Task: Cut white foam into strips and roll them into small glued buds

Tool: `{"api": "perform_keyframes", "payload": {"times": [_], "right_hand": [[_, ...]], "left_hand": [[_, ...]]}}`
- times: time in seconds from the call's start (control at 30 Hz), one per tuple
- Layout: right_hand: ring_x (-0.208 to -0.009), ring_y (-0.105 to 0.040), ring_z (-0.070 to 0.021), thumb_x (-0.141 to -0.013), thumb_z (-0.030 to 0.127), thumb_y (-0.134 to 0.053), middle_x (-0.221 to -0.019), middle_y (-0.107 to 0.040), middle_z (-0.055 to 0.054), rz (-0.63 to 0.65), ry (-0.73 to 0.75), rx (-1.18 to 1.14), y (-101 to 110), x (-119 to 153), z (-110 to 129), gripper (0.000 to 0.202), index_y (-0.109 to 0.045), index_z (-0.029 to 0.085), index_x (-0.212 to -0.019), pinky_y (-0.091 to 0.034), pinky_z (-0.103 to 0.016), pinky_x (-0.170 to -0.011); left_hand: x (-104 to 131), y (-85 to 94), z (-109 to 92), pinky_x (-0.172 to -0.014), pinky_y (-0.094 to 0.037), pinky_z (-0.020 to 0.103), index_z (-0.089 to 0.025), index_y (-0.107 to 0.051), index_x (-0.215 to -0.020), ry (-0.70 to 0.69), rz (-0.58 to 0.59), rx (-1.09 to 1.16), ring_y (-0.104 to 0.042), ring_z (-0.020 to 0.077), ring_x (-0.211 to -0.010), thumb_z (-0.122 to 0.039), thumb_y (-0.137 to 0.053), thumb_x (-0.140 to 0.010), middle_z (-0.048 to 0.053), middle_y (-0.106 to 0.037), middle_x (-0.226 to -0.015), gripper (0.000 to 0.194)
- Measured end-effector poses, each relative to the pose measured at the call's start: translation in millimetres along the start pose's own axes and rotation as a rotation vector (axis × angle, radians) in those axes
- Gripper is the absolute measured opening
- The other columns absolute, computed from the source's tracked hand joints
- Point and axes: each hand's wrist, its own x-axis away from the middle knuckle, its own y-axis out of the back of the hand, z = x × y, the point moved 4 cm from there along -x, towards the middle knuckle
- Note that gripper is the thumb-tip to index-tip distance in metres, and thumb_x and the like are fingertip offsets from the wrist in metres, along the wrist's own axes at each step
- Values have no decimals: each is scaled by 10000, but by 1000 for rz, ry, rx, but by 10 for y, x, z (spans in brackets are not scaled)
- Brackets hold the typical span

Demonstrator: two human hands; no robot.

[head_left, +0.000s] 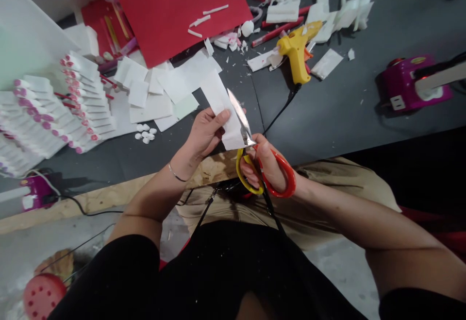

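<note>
My left hand point(207, 133) pinches a strip of white paper point(217, 97) near the table's front edge, thumb on top. In my right hand point(267, 160) is a pair of scissors point(240, 116) with one red and one yellow handle loop, my fingers through the loops. The blades lie along the right edge of the paper and point away from me. Whether they are biting into the paper, I cannot tell. More white paper pieces point(182, 79) lie just beyond my left hand, and a small cluster of white pellets point(145, 133) sits to its left.
A yellow glue gun point(295, 55) with a black cord lies beyond my right hand. Red sheets point(174, 4) cover the back. Rows of white rolls with pink tips point(85, 101) stand left. Purple power boxes point(415, 84) sit at both sides of the dark table point(335, 111).
</note>
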Motion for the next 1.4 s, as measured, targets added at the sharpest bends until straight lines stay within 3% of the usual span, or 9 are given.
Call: {"api": "perform_keyframes", "payload": {"times": [0.17,0.3,0.47,0.57,0.87,1.1,1.4], "right_hand": [[-355,-373,-57,-863,900,-643,-586,-491,163,6,-13,42,25,18,-1,695,-286,317,-985,-351,-182,-321],[-361,-377,-55,-887,897,-616,-601,-491,156,16,-39,80,39,43,-30,681,-273,314,-967,-360,-186,-332],[-398,-457,-78,-883,919,-591,-621,-532,132,33,9,126,50,32,-23,693,-292,307,-1009,-416,-207,-376],[-440,-522,-94,-877,918,-603,-662,-582,111,29,23,189,61,19,13,732,-322,291,-1131,-455,-220,-410],[-468,-538,-99,-874,922,-602,-703,-613,109,12,46,197,78,9,73,946,-242,261,-1447,-463,-224,-433],[-392,-428,-89,-857,932,-613,-608,-528,153,27,17,71,40,-7,29,953,-234,289,-1450,-369,-206,-372],[-349,-363,-75,-824,929,-664,-569,-503,170,3,-7,52,8,21,27,919,-266,310,-1375,-336,-183,-324]], "left_hand": [[-9,29,-17,-943,-678,402,-206,-774,-1135,-3,-9,15,-823,297,-1113,-618,-883,-817,90,-853,-1093,531],[-59,92,-45,-947,-678,406,-207,-775,-1142,-27,-81,15,-832,281,-1080,-578,-796,-921,81,-849,-1124,432],[-91,155,7,-900,-677,338,-208,-769,-1112,-13,-100,4,-838,228,-1002,-508,-891,-852,47,-853,-1007,415],[-80,149,22,-842,-672,297,-203,-771,-1073,-20,-84,20,-835,201,-946,-517,-925,-809,45,-856,-988,438],[-51,82,-4,-893,-685,331,-193,-757,-1040,-5,-51,6,-842,234,-1004,-531,-935,-794,55,-852,-967,454],[-52,78,6,-954,-686,358,-208,-760,-1030,-38,-58,-7,-830,266,-1113,-557,-927,-792,57,-855,-955,455],[-29,61,-12,-933,-688,361,-210,-774,-1067,-9,-47,0,-843,263,-1049,-575,-939,-773,53,-862,-962,497]]}}
